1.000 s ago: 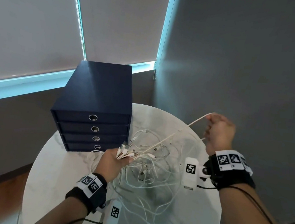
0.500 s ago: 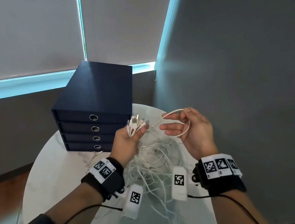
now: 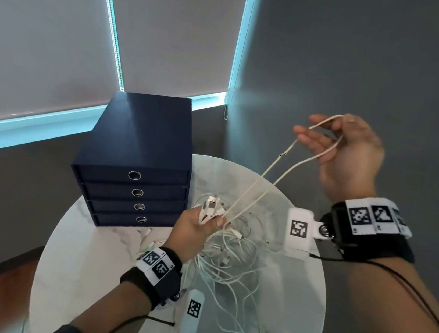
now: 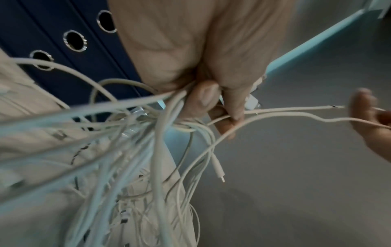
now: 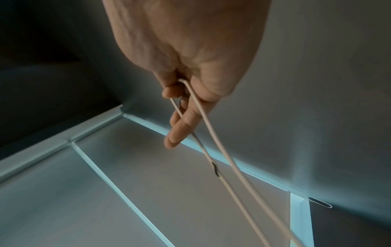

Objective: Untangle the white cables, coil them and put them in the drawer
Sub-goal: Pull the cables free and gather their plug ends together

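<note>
1. The step in hand is the untangling. No cable is coiled yet, and all four drawers of the dark blue drawer unit (image 3: 138, 172) are closed.
2. The left hand (image 3: 192, 230) has a narrow grip: its fingers and thumb are curled round a bunch of white plugs (image 3: 211, 207), which stand up out of the fist. Below this grip the white cables (image 3: 227, 263) hang down and lie as a loose tangle on the round white surface (image 3: 86, 260).
3. The right hand (image 3: 349, 156) is lifted up and away from the left grip. One cable loop (image 3: 324, 153) goes over its fingers. These fingers (image 5: 180, 127) are only lightly bent and rather wide, so the loop hangs on them more than it is pinched.
4. Two strands of this loop run down to the left grip. One strand has a small dark mark (image 5: 214, 168).
5. I judge that the next move calls for pulling this one cable free of the bunch, with the left grip firm on the plugs.
6. If the strand catches in the tangle, a hard pull could tighten a knot.
</note>
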Tool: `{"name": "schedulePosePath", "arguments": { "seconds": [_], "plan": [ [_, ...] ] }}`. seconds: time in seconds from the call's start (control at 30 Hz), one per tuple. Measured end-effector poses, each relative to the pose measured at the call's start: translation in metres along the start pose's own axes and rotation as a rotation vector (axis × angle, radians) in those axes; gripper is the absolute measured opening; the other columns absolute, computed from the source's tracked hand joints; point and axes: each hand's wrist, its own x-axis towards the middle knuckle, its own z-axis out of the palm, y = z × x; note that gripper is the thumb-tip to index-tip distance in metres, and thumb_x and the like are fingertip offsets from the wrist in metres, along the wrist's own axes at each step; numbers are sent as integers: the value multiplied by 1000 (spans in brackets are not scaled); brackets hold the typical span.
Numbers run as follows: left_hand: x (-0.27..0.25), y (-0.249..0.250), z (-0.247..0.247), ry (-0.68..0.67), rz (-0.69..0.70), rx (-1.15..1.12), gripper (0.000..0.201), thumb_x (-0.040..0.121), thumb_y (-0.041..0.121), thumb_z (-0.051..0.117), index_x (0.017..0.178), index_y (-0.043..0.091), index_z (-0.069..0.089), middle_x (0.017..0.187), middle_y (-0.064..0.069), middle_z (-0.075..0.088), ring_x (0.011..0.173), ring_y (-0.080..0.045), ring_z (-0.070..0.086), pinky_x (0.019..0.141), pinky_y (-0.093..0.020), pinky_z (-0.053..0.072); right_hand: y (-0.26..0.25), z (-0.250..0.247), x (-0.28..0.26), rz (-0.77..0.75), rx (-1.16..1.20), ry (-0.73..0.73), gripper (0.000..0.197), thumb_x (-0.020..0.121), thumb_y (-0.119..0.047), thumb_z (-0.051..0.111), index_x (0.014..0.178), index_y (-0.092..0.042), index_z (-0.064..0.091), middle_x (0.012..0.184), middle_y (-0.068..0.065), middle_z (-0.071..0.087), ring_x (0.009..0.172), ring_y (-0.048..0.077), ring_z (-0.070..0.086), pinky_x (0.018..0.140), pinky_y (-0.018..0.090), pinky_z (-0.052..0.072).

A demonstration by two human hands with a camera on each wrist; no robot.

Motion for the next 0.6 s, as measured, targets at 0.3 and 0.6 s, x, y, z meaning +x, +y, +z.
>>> {"name": "schedulePosePath", "arguments": {
  "seconds": [0.3, 0.6],
  "plan": [
    [7, -14, -26, 153, -32, 13, 13, 92, 9, 69, 84, 0, 75, 80, -6, 77, 55, 0, 61, 56, -18, 44, 6, -47, 10, 21, -751, 200, 25, 90, -9, 46, 69, -10, 60, 73, 12, 71, 44, 23, 58, 46, 31, 47],
    [15, 11, -6, 8, -30, 4, 3, 82, 6, 78, 85, 5, 78, 75, -4, 76, 56, -4, 61, 56, -20, 47, 75, -15, -48, 272, -1421, -676, 34, 94, -36, 61, 125, -24, 63, 124, -6, 65, 110, 8, 61, 98, 24, 42]
  ]
}}
